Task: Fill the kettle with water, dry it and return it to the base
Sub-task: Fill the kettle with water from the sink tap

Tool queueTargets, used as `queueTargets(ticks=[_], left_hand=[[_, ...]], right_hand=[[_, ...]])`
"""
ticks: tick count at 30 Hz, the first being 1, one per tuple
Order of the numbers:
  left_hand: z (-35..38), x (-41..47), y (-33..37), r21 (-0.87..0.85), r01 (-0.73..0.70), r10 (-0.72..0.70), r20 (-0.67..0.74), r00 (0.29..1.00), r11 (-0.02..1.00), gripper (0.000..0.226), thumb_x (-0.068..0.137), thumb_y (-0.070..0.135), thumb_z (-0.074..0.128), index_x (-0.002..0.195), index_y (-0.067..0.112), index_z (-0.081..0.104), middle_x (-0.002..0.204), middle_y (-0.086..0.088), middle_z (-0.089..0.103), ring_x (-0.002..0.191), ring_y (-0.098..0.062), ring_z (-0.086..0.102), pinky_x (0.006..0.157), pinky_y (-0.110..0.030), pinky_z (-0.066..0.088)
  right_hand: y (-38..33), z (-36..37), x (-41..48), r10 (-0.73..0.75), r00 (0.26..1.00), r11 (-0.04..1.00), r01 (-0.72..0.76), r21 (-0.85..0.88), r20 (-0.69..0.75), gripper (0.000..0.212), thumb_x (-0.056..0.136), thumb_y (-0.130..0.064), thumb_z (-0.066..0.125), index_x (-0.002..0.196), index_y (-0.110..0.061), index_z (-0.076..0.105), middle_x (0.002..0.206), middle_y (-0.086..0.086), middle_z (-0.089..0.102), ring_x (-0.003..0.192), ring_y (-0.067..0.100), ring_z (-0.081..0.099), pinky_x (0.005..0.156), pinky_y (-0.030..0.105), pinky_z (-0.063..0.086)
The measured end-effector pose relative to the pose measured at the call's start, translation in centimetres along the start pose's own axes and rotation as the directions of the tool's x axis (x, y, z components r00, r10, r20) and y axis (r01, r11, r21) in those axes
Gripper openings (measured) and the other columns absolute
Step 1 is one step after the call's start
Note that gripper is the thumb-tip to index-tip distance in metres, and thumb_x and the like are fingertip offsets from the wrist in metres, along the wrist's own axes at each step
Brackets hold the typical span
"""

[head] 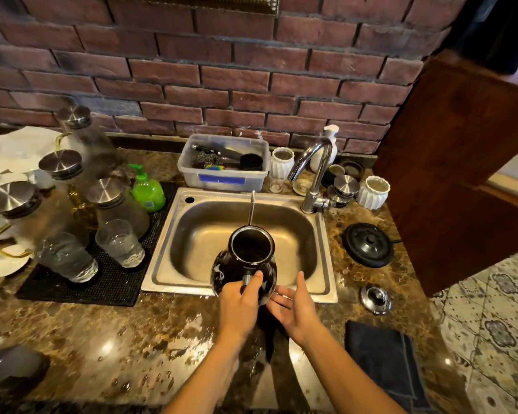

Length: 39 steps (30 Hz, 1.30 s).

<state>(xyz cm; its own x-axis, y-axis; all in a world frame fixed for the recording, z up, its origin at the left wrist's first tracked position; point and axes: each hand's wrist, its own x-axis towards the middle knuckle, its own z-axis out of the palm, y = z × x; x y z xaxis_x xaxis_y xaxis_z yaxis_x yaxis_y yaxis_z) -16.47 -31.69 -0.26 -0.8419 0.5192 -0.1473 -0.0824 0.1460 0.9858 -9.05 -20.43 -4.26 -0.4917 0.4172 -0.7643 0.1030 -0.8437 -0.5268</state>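
Observation:
A black gooseneck kettle (247, 258) with its lid off hangs over the near part of the steel sink (326, 252), its thin spout pointing away from me. My left hand (241, 300) grips its handle. Beside the kettle's right flank is my right hand (293, 306), fingers straight, fingertips close to the body; contact is unclear. The round black kettle base (368, 245) sits on the counter right of the sink. The kettle's shiny lid (376, 298) lies nearer me. A dark folded towel (383, 354) lies on the counter at the front right. No water runs from the chrome tap (314, 171).
Left of the sink, a black mat (108, 282) carries glass carafes with steel lids, two tumblers and a green soap bottle (147, 189). A plastic tub of scrubbers (222, 162) and white ribbed cups stand behind the sink. The stone counter is wet near me. A wooden panel rises on the right.

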Motion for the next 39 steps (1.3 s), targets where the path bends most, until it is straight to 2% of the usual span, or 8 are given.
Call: queueTargets(ticks=[5, 8, 10, 16, 19, 23, 30, 39], left_hand=[[3.6, 4.8, 2.4, 0.023, -0.001, 0.001, 0.001, 1.0, 1.0, 0.021, 0.085, 0.052, 0.057, 0.074, 0.046, 0.075, 0.076, 0.012, 0.075, 0.075, 0.0, 0.067, 0.076, -0.039, 0.054], [5.7, 7.4, 2.7, 0.068, 0.042, -0.043, 0.004, 0.999, 0.997, 0.021, 0.082, 0.054, 0.056, 0.073, 0.051, 0.075, 0.076, 0.017, 0.075, 0.078, 0.008, 0.066, 0.083, -0.038, 0.054], [7.1, 9.1, 2.8, 0.092, 0.085, -0.084, -0.013, 0.996, 0.992, 0.034, 0.08, 0.056, 0.057, 0.076, 0.03, 0.079, 0.078, 0.008, 0.078, 0.084, -0.006, 0.071, 0.088, -0.046, 0.057], [10.4, 12.6, 3.4, 0.131, 0.125, -0.11, -0.116, 0.987, 0.983, 0.048, 0.073, 0.06, 0.058, 0.077, 0.016, 0.078, 0.079, 0.001, 0.079, 0.088, -0.024, 0.071, 0.09, -0.048, 0.054], [11.3, 13.5, 3.7, 0.14, 0.15, -0.132, -0.133, 0.982, 0.979, 0.054, 0.069, 0.064, 0.056, 0.074, 0.016, 0.079, 0.076, 0.002, 0.079, 0.086, -0.024, 0.071, 0.088, -0.048, 0.055], [12.0, 14.0, 4.2, 0.135, 0.16, -0.135, -0.177, 0.975, 0.978, 0.043, 0.073, 0.058, 0.06, 0.074, 0.02, 0.08, 0.072, 0.007, 0.078, 0.083, -0.018, 0.072, 0.088, -0.047, 0.055], [12.4, 13.7, 4.9, 0.138, 0.183, -0.154, -0.194, 0.969, 0.974, 0.041, 0.077, 0.054, 0.06, 0.079, 0.019, 0.081, 0.076, 0.008, 0.079, 0.087, -0.013, 0.072, 0.091, -0.045, 0.054], [12.5, 13.2, 5.3, 0.21, 0.17, -0.124, -0.216, 0.969, 0.963, 0.037, 0.083, 0.05, 0.062, 0.077, 0.018, 0.079, 0.078, 0.008, 0.078, 0.089, -0.014, 0.07, 0.089, -0.044, 0.053]], right_hand=[[-8.9, -1.1, 4.7, -0.229, 0.972, 0.88, 0.181, -0.439, -0.058, 0.035, 0.101, -0.038, 0.049, 0.082, -0.01, 0.059, 0.062, 0.003, 0.052, 0.051, 0.018, 0.048, 0.049, 0.029, 0.037], [-15.7, -2.2, 8.3, -0.463, 0.884, 0.623, 0.272, -0.734, -0.066, 0.031, 0.098, -0.038, 0.055, 0.11, -0.011, 0.067, 0.09, 0.009, 0.067, 0.086, 0.028, 0.063, 0.083, 0.046, 0.052], [-19.9, -2.7, 10.8, -0.585, 0.805, 0.43, 0.203, -0.88, -0.1, 0.05, 0.096, -0.043, 0.055, 0.133, -0.009, 0.057, 0.119, 0.013, 0.068, 0.115, 0.034, 0.061, 0.1, 0.042, 0.045], [-26.3, -4.4, 16.9, -0.644, 0.762, 0.144, 0.206, -0.968, 0.067, 0.033, 0.096, -0.032, 0.059, 0.109, -0.007, 0.074, 0.106, 0.014, 0.075, 0.109, 0.035, 0.065, 0.091, 0.039, 0.051], [-27.6, -6.8, 18.2, -0.642, 0.759, 0.159, 0.268, -0.95, 0.107, 0.028, 0.094, -0.025, 0.062, 0.116, -0.013, 0.075, 0.101, 0.008, 0.077, 0.095, 0.023, 0.071, 0.084, 0.031, 0.053], [-28.8, -8.9, 20.4, -0.515, 0.853, 0.455, 0.354, -0.817, 0.083, 0.024, 0.098, -0.004, 0.058, 0.118, 0.003, 0.068, 0.084, 0.016, 0.073, 0.063, 0.012, 0.071, 0.058, 0.018, 0.056], [-28.4, -9.1, 21.0, -0.465, 0.881, 0.6, 0.383, -0.703, 0.083, 0.028, 0.099, -0.002, 0.054, 0.126, 0.002, 0.062, 0.096, 0.021, 0.073, 0.084, 0.029, 0.073, 0.085, 0.044, 0.059], [-28.3, -9.5, 21.1, -0.473, 0.874, 0.584, 0.408, -0.702, 0.114, 0.029, 0.1, -0.007, 0.056, 0.128, -0.002, 0.062, 0.092, 0.014, 0.075, 0.082, 0.022, 0.076, 0.083, 0.041, 0.061]])
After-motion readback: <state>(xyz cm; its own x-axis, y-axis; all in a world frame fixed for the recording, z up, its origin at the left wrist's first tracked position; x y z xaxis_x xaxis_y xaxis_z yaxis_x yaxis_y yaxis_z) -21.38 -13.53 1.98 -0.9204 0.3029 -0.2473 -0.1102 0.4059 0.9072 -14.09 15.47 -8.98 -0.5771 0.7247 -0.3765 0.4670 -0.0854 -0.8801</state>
